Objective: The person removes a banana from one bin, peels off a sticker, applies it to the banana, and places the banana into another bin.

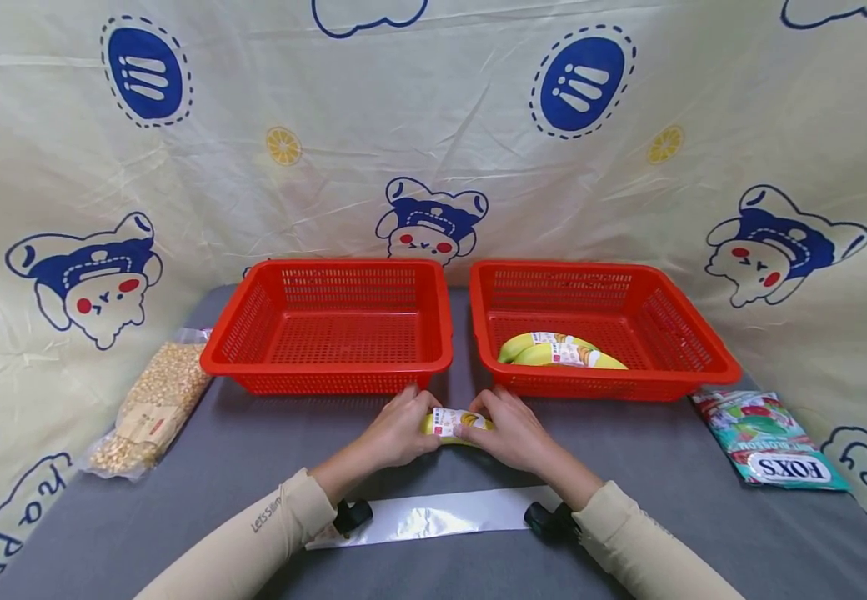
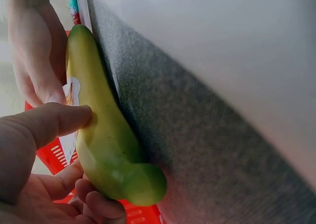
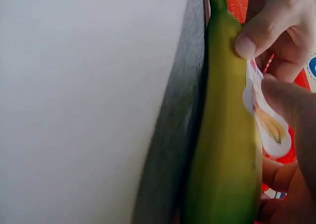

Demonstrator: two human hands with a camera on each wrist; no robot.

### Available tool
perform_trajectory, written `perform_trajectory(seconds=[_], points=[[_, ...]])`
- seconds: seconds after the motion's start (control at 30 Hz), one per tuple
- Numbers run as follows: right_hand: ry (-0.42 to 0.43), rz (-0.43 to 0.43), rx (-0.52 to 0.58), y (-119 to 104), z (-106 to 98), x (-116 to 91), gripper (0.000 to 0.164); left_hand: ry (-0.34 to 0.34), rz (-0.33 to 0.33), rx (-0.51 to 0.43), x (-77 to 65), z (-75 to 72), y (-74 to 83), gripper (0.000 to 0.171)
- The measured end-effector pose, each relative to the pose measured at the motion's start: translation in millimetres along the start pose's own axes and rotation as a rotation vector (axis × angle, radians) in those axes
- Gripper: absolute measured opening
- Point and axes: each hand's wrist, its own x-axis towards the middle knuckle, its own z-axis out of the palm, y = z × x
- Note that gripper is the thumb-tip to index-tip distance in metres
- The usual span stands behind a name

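A yellow-green banana (image 2: pixel 106 125) is held near the table, in front of the gap between two red baskets. My left hand (image 1: pixel 401 425) grips one end, thumb on the near side and fingers curled behind. My right hand (image 1: pixel 514 429) holds the other end, its thumb on a white printed label (image 3: pixel 274 127) with a banana picture. The label lies along the banana's side; one edge stands out from the skin in the right wrist view. Two labelled bananas (image 1: pixel 568 355) lie in the right basket (image 1: pixel 606 385). A glossy white strip (image 1: pixel 433 517) lies under my wrists.
The left red basket (image 1: pixel 328 368) stands beside the right one at the back of the grey table (image 1: pixel 253 467). A clear bag of pale kernels (image 1: pixel 152 408) lies on the left. A green and red FOX'S packet (image 1: pixel 771 442) lies on the right. Printed cloth hangs behind.
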Motion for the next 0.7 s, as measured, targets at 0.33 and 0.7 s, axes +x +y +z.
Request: perform_trajectory(seconds=[0.33,0.7], points=[[0.000,0.020,0.113,6,-1,1,0.020,0.003,0.008,0.015,1.0,-0.2,0.6,0.038],[-0.029,0.021,0.151,14,-3,-1,0.022,0.013,-0.050,-0.002,7.3,-1.9,4.2,0.027]])
